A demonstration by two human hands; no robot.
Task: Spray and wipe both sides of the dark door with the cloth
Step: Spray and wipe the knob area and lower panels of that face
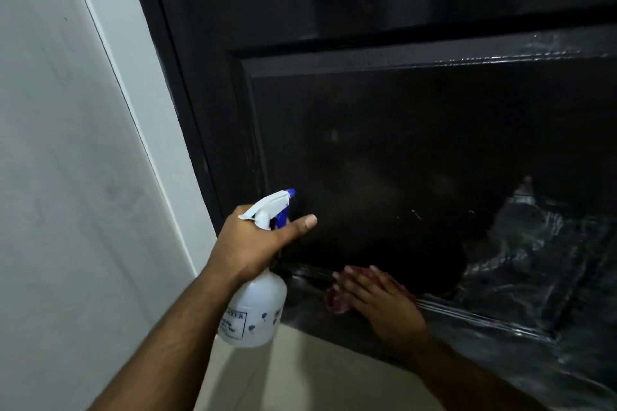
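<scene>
The dark door (pixel 384 143) fills the right and middle of the view, with a recessed lower panel. My left hand (pixel 257 243) grips the neck of a white spray bottle (pixel 255 314); its blue nozzle points at the panel and my index finger sticks out past the trigger. Low on the panel's bottom ledge, my right hand (pixel 377 297) presses flat on a reddish cloth (pixel 335 302), fingers straight. Most of the cloth is hidden under the hand. Wet streaks shine on the door's lower right.
A white wall (pixel 66 177) and pale door frame (pixel 140 83) run down the left side. A light tiled floor (pixel 317 374) shows below the door's bottom edge.
</scene>
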